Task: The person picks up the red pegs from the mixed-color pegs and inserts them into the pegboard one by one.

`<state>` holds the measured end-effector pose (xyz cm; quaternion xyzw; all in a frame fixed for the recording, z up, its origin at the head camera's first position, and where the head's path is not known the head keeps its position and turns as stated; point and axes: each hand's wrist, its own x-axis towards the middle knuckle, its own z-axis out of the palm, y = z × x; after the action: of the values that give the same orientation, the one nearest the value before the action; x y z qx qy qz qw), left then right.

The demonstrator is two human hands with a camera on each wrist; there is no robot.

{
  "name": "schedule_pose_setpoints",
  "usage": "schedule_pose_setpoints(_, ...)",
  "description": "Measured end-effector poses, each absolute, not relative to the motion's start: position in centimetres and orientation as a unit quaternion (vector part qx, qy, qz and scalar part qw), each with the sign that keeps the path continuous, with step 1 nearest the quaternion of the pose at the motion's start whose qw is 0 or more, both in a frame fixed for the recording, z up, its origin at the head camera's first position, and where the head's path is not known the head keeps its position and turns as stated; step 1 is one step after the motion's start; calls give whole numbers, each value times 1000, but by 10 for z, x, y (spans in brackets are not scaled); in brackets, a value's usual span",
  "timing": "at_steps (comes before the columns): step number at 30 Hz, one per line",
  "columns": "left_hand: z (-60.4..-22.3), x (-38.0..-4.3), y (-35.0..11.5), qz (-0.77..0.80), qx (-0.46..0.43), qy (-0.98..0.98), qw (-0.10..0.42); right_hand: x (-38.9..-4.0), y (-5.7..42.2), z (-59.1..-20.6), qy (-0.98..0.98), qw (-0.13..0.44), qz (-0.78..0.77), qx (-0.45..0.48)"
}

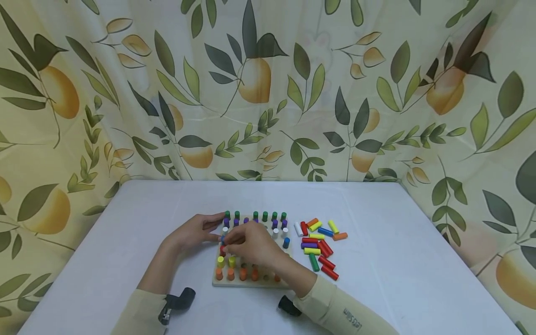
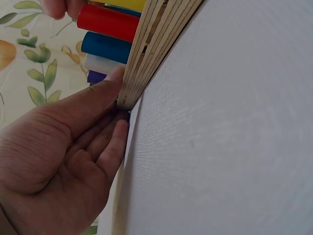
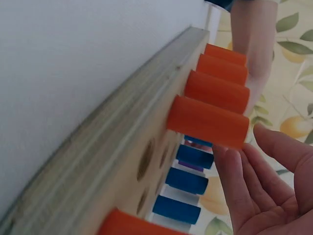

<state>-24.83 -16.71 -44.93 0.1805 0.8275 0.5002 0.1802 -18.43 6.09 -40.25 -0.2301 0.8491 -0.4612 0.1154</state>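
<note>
The right hand (image 1: 253, 244) reaches over the left part of the pegboard (image 1: 247, 284), lower centre of the head view, its thumb and fingers slightly parted. In the left wrist view's upper left, its fingertips are just beside the outer end of a standing red peg (image 2: 107, 23). The left hand (image 1: 188, 232) rests extended fingers and thumb against the board's left edge. Loose pegs (image 1: 325, 247) lie right of centre, well apart from both 2 hands.
</note>
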Motion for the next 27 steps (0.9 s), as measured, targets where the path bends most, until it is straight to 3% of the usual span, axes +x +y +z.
schedule_pose_setpoints(14,-450,-248,-164,486,154,840,183,-182,76,-397,864,101,-448,-207)
schedule_pose_setpoints(27,-449,-246,-163,478,140,848,183,-178,105,-393,873,47,-443,-199)
